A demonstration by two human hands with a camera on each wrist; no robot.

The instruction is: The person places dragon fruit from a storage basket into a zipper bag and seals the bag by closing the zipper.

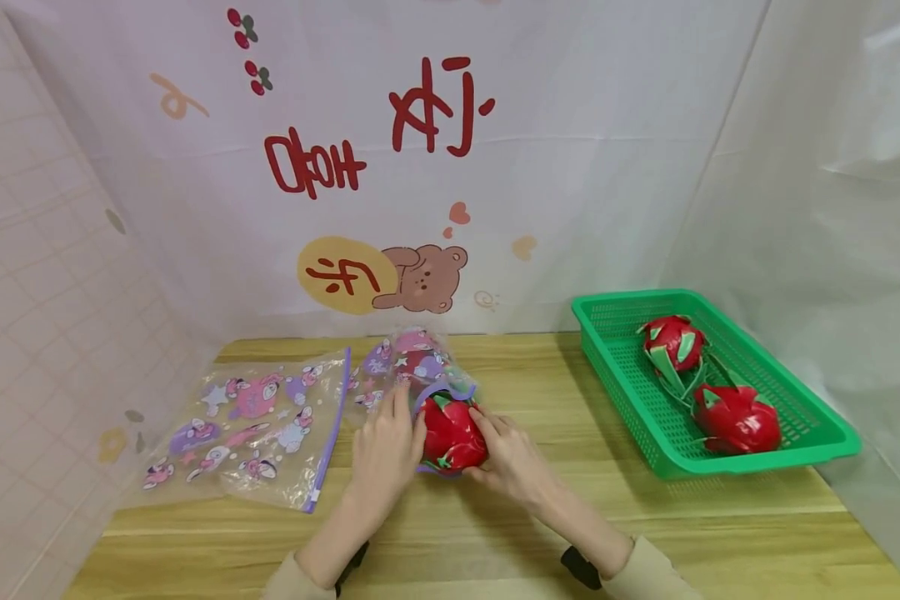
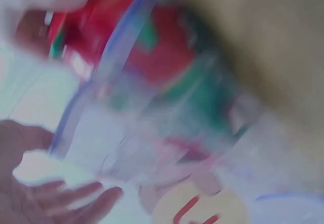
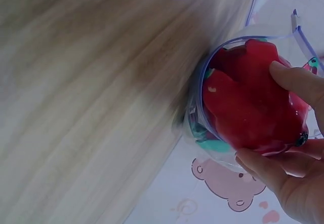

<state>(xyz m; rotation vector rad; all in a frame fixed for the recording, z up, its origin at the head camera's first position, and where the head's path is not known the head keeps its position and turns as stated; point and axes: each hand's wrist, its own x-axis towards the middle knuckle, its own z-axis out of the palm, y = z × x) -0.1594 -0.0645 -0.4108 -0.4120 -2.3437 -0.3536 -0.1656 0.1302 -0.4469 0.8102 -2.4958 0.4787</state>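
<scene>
A red dragon fruit with green-tipped scales sits at the mouth of a clear printed zip bag. The purple-edged opening surrounds part of the fruit, and red also shows through the plastic farther back. My right hand grips the fruit's near end, thumb and fingers on opposite sides in the right wrist view. On the other side, my left hand touches the bag's edge. Its fingers look straight and spread in the blurred left wrist view.
Another clear printed bag with a purple zip lies flat at the left. A green basket at the right holds two dragon fruits. Everything stands on a wood-grain tabletop, with a printed white sheet behind.
</scene>
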